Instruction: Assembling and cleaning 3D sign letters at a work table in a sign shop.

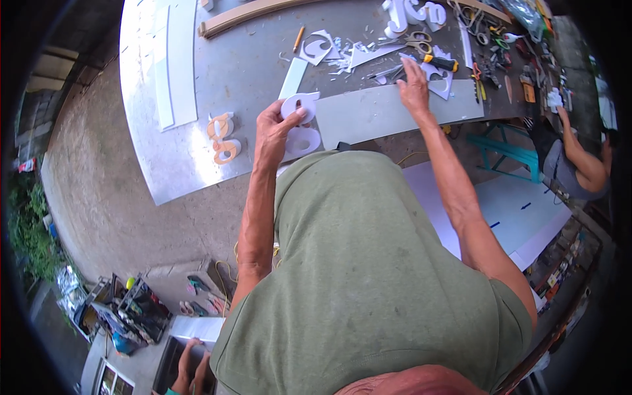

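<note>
My left hand (275, 135) holds a white rounded letter cutout (307, 109) by its edge, the thumb laid over its face. A second white ring-shaped cutout (309, 139) lies just below it at the table edge. To the right, my right hand (415, 89) reaches over a grey flat sheet (362, 115) with its fingers stretched out, holding nothing that I can see. Beside those fingertips are a tool with a yellow and black handle (442, 62) and a white offcut with cut-out holes (440, 84). Scissors (419, 43) lie just beyond.
Tan-faced letter pieces (226, 151) stand on the metal table (234, 72) at left. White strips (176, 66), a pencil (299, 39), scraps (341, 60) and white raised letters (398, 23) lie farther off. Pliers (478, 79) rest at right, near another person (576, 151). A teal bench (507, 153) stands below.
</note>
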Demonstrator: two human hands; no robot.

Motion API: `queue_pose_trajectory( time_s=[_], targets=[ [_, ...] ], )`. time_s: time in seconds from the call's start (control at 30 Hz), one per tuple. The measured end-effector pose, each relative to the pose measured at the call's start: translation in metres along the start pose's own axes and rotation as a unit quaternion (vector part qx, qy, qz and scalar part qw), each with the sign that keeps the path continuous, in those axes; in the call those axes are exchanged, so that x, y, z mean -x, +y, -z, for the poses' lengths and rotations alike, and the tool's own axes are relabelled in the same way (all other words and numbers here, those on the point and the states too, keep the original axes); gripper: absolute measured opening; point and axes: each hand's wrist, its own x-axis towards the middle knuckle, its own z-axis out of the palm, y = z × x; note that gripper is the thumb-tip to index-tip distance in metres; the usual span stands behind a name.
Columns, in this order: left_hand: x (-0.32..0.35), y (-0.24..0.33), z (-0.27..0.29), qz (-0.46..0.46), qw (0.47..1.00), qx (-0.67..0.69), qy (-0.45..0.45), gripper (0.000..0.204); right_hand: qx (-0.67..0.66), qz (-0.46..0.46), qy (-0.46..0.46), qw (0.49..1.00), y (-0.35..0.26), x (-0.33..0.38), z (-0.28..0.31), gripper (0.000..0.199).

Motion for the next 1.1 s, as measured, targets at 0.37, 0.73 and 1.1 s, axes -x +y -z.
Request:
queue_pose_trajectory(
  time_s=[0.37, 0.73, 1.1],
  targets=[
    [0.01, 0.039, -0.047, -0.106, 0.992, -0.019, 0.059, 0.025, -0.074, -0.126, -0.062, 0.987, 0.022, -0.008, 0.005, 0.018],
    [0.02, 0.041, -0.071, -0.172, 0.974, -0.093, 0.118, 0.026, -0.585, -0.177, -0.259, 0.748, -0.169, -0.04, 0.098, 0.029],
    [0.021, 0.036, -0.077, -0.176, 0.96, -0.157, 0.154, 0.018, -0.495, -0.189, -0.242, 0.813, -0.199, -0.032, 0.09, 0.021]
  ],
)
